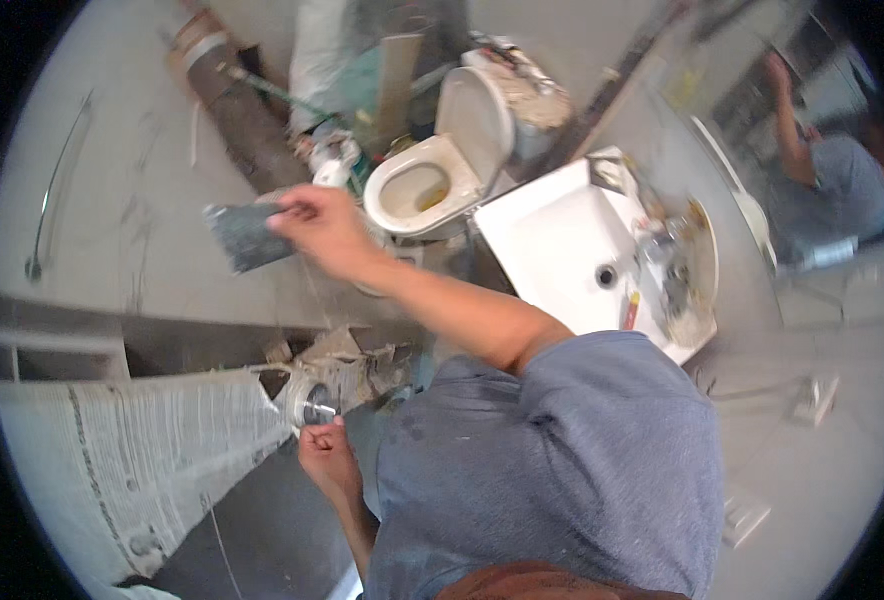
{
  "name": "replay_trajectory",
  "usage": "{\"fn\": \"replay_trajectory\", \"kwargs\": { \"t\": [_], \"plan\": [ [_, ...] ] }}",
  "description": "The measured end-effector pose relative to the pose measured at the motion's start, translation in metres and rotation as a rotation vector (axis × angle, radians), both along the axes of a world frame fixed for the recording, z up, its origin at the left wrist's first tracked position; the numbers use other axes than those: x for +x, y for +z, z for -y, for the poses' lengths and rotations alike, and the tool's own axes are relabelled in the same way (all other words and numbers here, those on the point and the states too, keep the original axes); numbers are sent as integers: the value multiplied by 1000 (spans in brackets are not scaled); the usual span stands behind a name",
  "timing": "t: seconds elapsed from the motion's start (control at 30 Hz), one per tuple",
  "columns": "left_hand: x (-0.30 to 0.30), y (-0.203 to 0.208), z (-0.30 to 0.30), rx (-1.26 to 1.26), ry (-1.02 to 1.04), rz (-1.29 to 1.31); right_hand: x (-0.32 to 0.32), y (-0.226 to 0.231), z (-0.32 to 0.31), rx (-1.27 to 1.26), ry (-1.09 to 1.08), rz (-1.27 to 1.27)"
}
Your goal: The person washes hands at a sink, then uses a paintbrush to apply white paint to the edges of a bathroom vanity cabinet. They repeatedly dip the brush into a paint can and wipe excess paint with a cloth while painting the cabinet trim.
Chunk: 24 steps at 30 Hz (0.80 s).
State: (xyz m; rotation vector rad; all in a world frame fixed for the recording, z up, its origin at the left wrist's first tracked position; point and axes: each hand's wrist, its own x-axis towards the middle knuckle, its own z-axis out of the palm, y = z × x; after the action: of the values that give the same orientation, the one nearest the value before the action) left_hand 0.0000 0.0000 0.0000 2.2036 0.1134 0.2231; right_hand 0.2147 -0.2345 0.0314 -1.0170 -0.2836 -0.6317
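My right hand (327, 230) is stretched out ahead and closed on a dark grey flat rectangular piece (250, 238). The piece juts out to the left in front of the grey wall; whether it is a sheet or a blade, I cannot tell. Lower down, my left hand (330, 460) has its fingers closed at a small shiny strip (324, 408). Just above those fingers shows a round white container (307, 395) with grey inside. I cannot make out what the left fingers grip.
A toilet (427, 190) with its lid up stands ahead. To the right is a white washbasin (552, 240) with bottles and a red tube (631, 310) on it. A brown pipe (242, 125) leans at the wall. Ribbed pale sheeting (152, 440) lies left; a mirror (822, 180) hangs right.
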Motion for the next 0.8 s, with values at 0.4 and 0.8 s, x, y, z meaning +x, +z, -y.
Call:
{"fn": "replay_trajectory", "kwargs": {
  "t": [0.4, 0.8],
  "plan": [
    [25, -53, 97, 246, -540, -58, -283, -155, 308, -683, -1060, -668],
    [11, -79, 82, 396, -542, -92, -315, -263, 382, -999, -1436, -909]
  ]
}}
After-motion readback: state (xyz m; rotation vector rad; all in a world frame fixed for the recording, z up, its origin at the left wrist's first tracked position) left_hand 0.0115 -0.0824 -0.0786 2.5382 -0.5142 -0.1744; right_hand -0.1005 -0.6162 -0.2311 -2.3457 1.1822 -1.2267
